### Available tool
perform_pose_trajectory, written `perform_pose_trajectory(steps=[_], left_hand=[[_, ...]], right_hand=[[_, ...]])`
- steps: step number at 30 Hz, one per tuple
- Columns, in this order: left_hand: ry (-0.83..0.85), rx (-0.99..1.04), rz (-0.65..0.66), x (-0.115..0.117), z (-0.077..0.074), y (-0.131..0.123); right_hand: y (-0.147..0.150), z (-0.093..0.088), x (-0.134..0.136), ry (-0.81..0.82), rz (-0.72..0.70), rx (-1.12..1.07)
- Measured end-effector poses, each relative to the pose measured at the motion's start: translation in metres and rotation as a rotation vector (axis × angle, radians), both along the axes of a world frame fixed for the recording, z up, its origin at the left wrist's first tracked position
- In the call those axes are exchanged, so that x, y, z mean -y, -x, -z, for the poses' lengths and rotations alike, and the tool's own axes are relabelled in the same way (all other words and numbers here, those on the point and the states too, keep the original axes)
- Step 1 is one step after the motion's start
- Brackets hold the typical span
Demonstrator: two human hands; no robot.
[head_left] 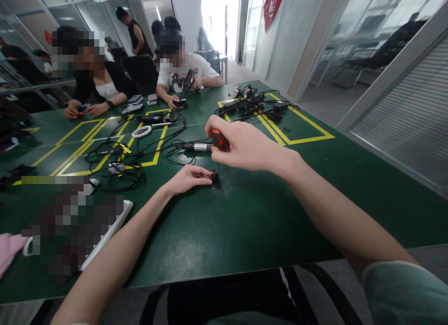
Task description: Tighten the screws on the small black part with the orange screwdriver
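Black, flared at its base, a small part [216, 181] stands upright on the table [182, 243]. My left hand [187, 179] touches its side; whether the fingers pinch, I can't tell. My right hand [247, 145] clamps its fingers round an orange-and-black screwdriver [218, 138] above. Beyond hangs a red banner [273, 6], its writing unreadable.

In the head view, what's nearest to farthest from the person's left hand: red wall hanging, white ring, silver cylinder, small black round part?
1. Small black round part: immediately right of the left hand.
2. Silver cylinder: farther back, slightly rightward.
3. White ring: farther, leftward.
4. Red wall hanging: background, rightward.
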State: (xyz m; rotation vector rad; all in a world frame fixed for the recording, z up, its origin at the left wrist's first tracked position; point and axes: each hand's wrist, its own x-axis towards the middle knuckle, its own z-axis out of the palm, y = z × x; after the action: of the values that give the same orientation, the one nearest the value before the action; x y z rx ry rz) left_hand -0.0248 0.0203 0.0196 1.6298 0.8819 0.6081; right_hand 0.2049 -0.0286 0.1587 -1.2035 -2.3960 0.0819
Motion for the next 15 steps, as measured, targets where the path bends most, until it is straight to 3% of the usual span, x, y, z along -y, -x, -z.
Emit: perform_pose_trajectory(steps=[9,15], left_hand=[[0.007,-0.030,0.018,0.0006,-0.0022,0.0030],[-0.091,-0.053,0.002,0.0056,0.0003,-0.0028]], right_hand=[[0.0003,-0.0002,-0.0005,-0.001,-0.018,-0.005],[0.0001,0.0012,-0.0033,-0.049,-0.053,-0.019]])
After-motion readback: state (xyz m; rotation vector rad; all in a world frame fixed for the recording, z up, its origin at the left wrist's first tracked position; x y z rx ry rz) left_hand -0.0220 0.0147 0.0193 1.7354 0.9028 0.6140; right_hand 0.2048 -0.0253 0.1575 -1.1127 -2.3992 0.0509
